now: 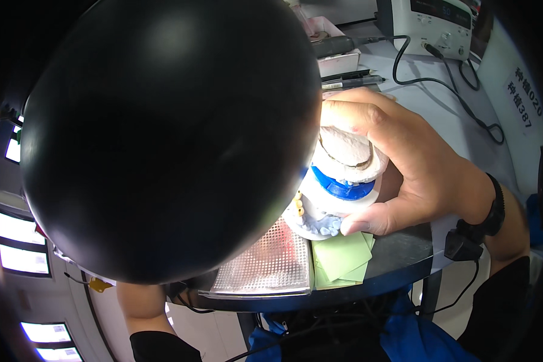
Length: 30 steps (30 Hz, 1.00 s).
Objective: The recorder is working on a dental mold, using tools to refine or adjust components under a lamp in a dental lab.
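A right hand [404, 163] grips a white plaster dental model [338, 187] beside a large black dome [169, 139].

Thumb and fingers clamp the model, which has a blue middle layer. Just below it lie green paper slips [341, 256] and a clear dimpled tray [265, 265]. Behind it sits a white box [338, 45]. The left hand is hidden, so I cannot tell its state.
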{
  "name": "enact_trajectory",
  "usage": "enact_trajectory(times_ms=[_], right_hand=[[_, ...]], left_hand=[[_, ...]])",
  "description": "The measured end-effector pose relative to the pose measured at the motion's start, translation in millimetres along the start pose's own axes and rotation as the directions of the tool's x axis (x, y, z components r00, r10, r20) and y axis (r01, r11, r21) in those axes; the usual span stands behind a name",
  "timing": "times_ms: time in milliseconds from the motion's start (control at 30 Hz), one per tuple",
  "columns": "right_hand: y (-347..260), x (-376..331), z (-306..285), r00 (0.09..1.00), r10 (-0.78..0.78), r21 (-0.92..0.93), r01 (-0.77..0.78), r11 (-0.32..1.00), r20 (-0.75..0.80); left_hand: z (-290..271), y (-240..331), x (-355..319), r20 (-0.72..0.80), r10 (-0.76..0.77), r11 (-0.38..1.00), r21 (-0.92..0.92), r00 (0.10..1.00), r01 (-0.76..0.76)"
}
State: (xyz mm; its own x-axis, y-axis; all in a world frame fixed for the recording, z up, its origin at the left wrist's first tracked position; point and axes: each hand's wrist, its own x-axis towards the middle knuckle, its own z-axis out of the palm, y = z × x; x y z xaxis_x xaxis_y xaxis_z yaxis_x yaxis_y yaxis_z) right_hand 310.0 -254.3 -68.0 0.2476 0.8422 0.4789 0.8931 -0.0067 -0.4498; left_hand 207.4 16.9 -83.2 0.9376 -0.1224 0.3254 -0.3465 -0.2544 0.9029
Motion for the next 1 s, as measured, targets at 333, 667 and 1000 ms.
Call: enact_trajectory(times_ms=[333, 667, 1000], right_hand=[[2, 0, 6, 0.998, -0.044, 0.012, 0.045, 0.999, -0.038], [-10, 3, 3, 0.989, 0.06, -0.046, -0.054, 0.997, 0.136], [1, -1, 0, 0.967, 0.068, -0.096, -0.046, 0.994, 0.244]], left_hand=[[11, 45, -2, -0.289, -0.101, 0.958, 0.231, 0.952, 0.171], [9, 7, -1, -0.018, -0.036, 0.993, 0.113, 0.999, 0.037], [8, -3, 10, 0.17, -0.061, 0.994, 0.095, 0.984, 0.045]])
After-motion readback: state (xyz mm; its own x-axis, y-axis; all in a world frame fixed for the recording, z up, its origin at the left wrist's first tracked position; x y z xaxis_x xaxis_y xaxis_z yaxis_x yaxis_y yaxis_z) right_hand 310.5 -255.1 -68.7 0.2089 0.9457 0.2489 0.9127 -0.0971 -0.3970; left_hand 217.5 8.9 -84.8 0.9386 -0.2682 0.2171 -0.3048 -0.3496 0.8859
